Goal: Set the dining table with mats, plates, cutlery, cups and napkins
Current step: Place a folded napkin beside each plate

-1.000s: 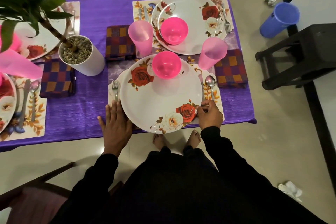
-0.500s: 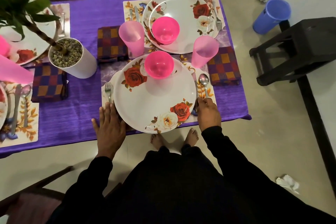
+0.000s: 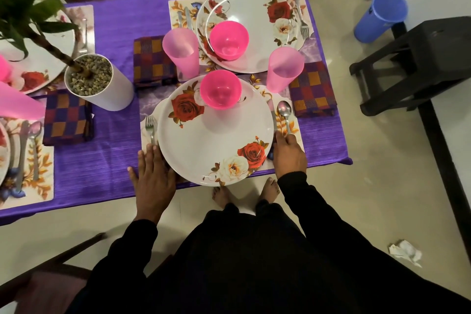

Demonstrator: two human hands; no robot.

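Steadying the floral placemat (image 3: 146,136) with flat, spread left hand (image 3: 153,178), right hand (image 3: 289,154) pinching steel spoon (image 3: 285,115) should keep it parallel to the knife (image 3: 272,116).

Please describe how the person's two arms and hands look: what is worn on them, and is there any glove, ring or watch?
Both arms are covered by long black sleeves that reach to the wrists. The left sleeve and the right sleeve look plain, with no pattern or marking visible. The left hand and the right hand are bare, without gloves. No ring, watch or bracelet can be seen.
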